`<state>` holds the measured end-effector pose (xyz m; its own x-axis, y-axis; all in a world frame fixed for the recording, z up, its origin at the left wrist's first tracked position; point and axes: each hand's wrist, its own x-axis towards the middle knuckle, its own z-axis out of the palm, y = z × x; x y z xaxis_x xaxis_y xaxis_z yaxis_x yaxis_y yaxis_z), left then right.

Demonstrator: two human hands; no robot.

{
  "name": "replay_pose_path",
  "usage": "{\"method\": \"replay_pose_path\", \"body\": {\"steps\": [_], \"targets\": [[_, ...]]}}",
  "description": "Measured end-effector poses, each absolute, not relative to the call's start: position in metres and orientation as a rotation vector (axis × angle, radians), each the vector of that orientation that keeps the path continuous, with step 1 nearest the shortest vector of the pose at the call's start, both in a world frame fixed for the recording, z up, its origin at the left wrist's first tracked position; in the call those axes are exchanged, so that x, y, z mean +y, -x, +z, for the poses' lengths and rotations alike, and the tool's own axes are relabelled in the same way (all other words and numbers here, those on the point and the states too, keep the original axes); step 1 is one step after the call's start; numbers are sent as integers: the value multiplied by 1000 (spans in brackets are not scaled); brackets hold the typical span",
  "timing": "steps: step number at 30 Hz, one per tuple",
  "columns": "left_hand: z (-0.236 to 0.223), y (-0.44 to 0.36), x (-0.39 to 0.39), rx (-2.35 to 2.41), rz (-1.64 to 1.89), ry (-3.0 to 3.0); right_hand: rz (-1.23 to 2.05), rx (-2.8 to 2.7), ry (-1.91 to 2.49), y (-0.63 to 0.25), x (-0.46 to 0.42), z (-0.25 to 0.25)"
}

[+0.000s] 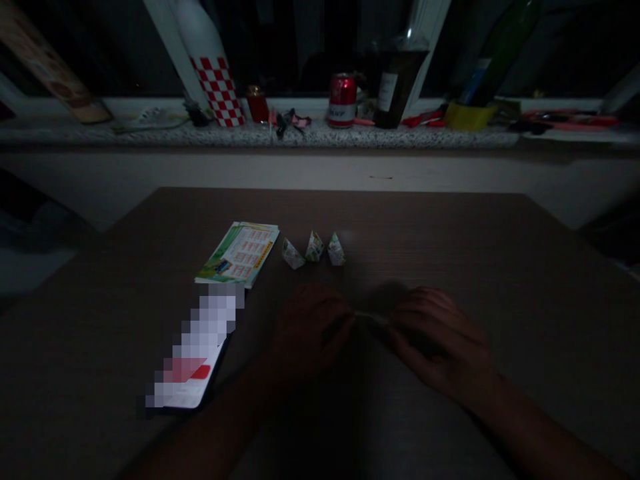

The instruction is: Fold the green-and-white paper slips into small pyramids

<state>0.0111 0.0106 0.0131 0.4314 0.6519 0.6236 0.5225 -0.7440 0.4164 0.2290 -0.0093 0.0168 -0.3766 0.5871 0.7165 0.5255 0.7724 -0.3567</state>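
Observation:
The scene is very dark. My left hand (311, 330) and my right hand (440, 343) meet over the brown table (500, 267), and both pinch a thin pale strip of paper (371, 316) stretched between them. Just beyond the hands stand three small folded paper shapes (314, 251) in a row. A stack of green and white printed sheets (240, 253) lies to their left.
A pixelated white and red flat item (193, 353) lies at the near left of the table. Behind, a stone windowsill (350, 137) carries a red can (343, 100), dark bottles (393, 87), a red-checked white bottle (210, 67) and small clutter.

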Motion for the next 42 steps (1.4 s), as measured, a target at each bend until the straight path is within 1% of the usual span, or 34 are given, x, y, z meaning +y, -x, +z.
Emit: {"method": "replay_pose_path", "body": {"steps": [12,17,22,28,36,42], "targets": [[10,-21,8,764,1195,-2655,18,-2080,860,-220,-6,12],[12,-17,9,749,1155,-2634,-52,-2065,892,-225,-2,12],[13,-8,12,763,1233,-2599,-75,-2042,912,-237,1,14],[20,0,12,859,1233,-2574,-55,-1978,1005,-250,3,20],[20,-5,9,844,1227,-2513,94,-2050,856,-240,-1,16],[19,2,11,927,1213,-2266,148,-2077,852,-242,0,17]]}}
